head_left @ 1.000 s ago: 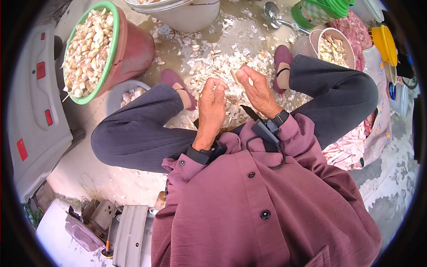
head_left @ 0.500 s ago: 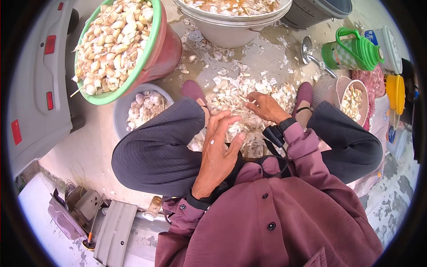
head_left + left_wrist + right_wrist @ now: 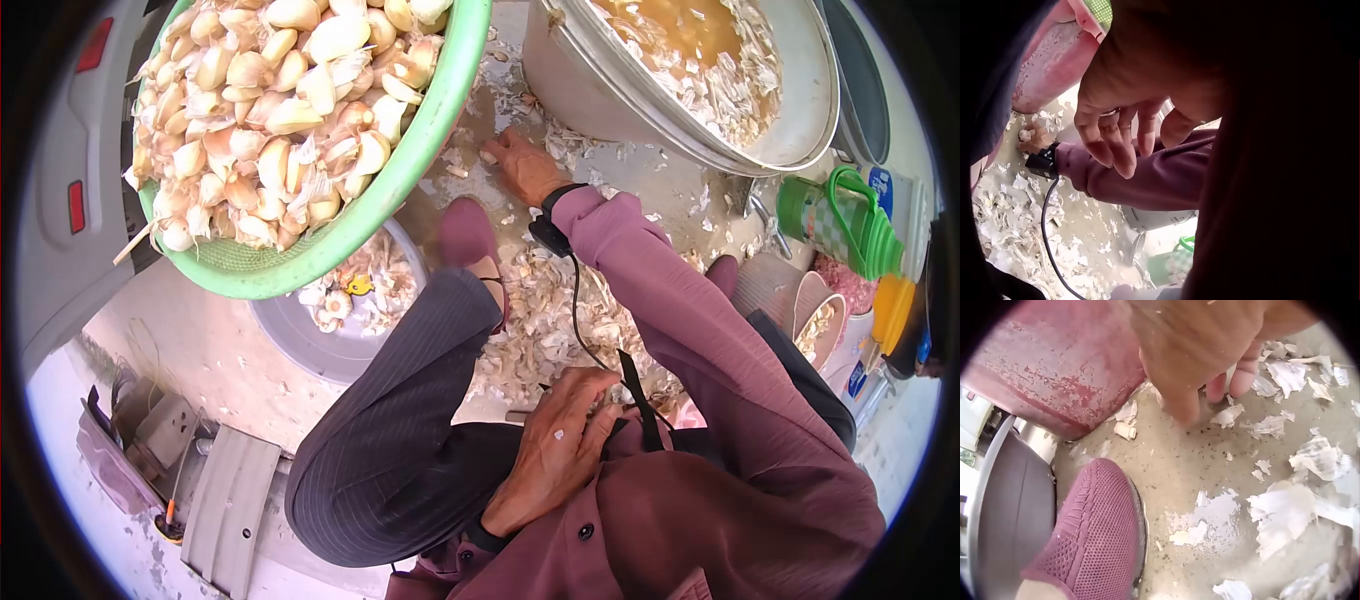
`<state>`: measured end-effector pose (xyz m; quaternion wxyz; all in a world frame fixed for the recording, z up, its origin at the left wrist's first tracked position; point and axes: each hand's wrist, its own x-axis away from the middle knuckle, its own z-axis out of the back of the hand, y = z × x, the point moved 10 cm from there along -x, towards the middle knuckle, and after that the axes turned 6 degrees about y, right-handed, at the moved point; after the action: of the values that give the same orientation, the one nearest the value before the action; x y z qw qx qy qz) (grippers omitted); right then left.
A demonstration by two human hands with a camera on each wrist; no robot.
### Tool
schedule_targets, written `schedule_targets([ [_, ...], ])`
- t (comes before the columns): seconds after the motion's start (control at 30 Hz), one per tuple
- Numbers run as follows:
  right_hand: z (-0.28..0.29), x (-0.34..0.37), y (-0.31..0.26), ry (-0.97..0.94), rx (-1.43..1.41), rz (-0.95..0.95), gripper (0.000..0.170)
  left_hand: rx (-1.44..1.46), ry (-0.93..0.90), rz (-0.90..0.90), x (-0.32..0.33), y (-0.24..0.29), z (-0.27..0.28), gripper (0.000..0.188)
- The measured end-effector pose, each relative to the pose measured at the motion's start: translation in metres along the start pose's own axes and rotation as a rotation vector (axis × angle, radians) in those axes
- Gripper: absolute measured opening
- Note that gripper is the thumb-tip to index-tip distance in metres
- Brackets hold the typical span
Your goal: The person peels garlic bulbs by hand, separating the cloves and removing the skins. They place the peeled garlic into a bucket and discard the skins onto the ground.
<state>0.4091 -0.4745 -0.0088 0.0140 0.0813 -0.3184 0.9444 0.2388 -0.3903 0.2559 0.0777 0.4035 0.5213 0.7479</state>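
Note:
My right hand [image 3: 525,168] reaches down to the floor beside the red bucket [image 3: 1066,369], with its fingers bent. A pale round garlic piece [image 3: 1024,134] shows at its fingertips in the left wrist view; the right wrist view mostly hides it behind the hand [image 3: 1204,350]. My left hand [image 3: 558,445] hangs over the lap, fingers loosely bent and holding nothing, with a small white flake on its back. Garlic cloves [image 3: 290,110] heap in a green-rimmed basket [image 3: 435,130] above the red bucket. Papery garlic skins [image 3: 550,320] lie between the shoes.
A grey basin [image 3: 330,355] with garlic and skins sits below the basket. A white bucket [image 3: 590,90] holds liquid and floating skins. At the right stand a green jug [image 3: 845,220] and a ribbed container [image 3: 775,290] with cloves. A purple shoe [image 3: 1100,531] is near the right hand.
The head view has shifted toward the basket and white bucket. My right hand has moved forward and left, across to the red bucket's base; my left hand has drawn back toward the lap.

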Motion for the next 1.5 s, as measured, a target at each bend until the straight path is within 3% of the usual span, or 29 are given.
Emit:
schedule_targets([
  [0.17, 0.002, -0.006, 0.004, 0.087, 0.056, -0.08, 0.035, -0.017, 0.007, -0.036, 0.0, 0.003, 0.002, 0.025],
  [0.23, 0.007, 0.003, 0.016, 0.071, -0.214, -0.268, 0.027, 0.001, 0.051, -0.019, 0.001, 0.003, 0.007, 0.025],
  [0.27, 0.015, 0.013, 0.015, 0.076, -0.21, -0.269, 0.027, 0.024, 0.092, 0.004, 0.003, 0.001, 0.012, 0.025],
  [0.33, 0.019, 0.056, 0.0, -0.161, -1.02, -0.525, 0.025, 0.014, 0.205, -0.018, 0.005, -0.001, 0.024, 0.032],
  [0.37, 0.039, 0.077, -0.013, -0.168, -1.149, -0.487, 0.03, 0.017, 0.254, 0.002, 0.006, -0.004, 0.029, 0.036],
  [0.43, 0.07, 0.126, -0.027, -0.171, -1.324, -0.514, 0.033, -0.042, 0.415, -0.129, 0.012, 0.006, 0.04, 0.046],
  [0.53, 0.141, 0.196, -0.076, -0.103, -1.358, -0.492, 0.032, 0.036, 0.379, -0.164, 0.011, 0.01, 0.032, 0.057],
  [0.67, 0.173, 0.27, -0.103, 0.045, -1.248, -0.42, 0.034, 0.108, 0.204, -0.236, 0.01, 0.025, -0.011, 0.046],
  [0.73, 0.188, 0.295, -0.099, 0.254, -1.304, -0.432, 0.031, -0.21, 0.157, -0.369, 0.014, 0.045, -0.033, 0.03],
  [0.9, 0.203, 0.345, -0.08, 0.616, -1.246, -0.447, 0.024, -0.247, 0.132, -0.535, 0.026, 0.049, -0.085, 0.025],
  [0.97, 0.203, 0.359, -0.072, 0.634, -1.133, -0.509, 0.024, -0.363, 0.163, -0.627, 0.032, 0.057, -0.098, 0.027],
  [1.03, 0.2, 0.367, -0.065, 0.668, -1.255, -0.494, 0.018, -0.408, 0.146, -0.664, 0.035, 0.058, -0.107, 0.027],
  [1.1, 0.199, 0.374, -0.062, 0.636, -1.007, -0.51, 0.016, -0.456, 0.136, -0.686, 0.04, 0.056, -0.114, 0.027],
  [1.17, 0.203, 0.379, -0.065, 0.695, -1.103, -0.474, 0.013, -0.403, 0.126, -0.627, 0.035, 0.052, -0.116, 0.032],
  [1.23, 0.194, 0.378, -0.061, 0.669, -1.401, -0.538, 0.014, -0.4, 0.15, -0.602, 0.035, 0.059, -0.116, 0.029],
  [1.3, 0.188, 0.381, -0.059, 0.652, -1.551, -0.491, 0.018, -0.261, 0.182, -0.446, 0.034, 0.055, -0.105, 0.024],
  [1.37, 0.193, 0.384, -0.052, 0.709, -1.41, -0.483, 0.024, -0.219, 0.193, -0.466, 0.032, 0.049, -0.102, 0.022],
  [1.43, 0.193, 0.379, -0.062, 0.613, -1.369, -0.45, 0.03, -0.24, 0.072, -0.435, 0.035, 0.045, -0.111, 0.022],
  [1.47, 0.193, 0.376, -0.07, 0.571, -1.32, -0.426, 0.033, -0.299, 0.132, -0.558, 0.042, 0.055, -0.11, 0.02],
  [1.5, 0.193, 0.37, -0.08, 0.521, -1.272, -0.389, 0.035, -0.25, 0.121, -0.542, 0.041, 0.049, -0.109, 0.019],
])
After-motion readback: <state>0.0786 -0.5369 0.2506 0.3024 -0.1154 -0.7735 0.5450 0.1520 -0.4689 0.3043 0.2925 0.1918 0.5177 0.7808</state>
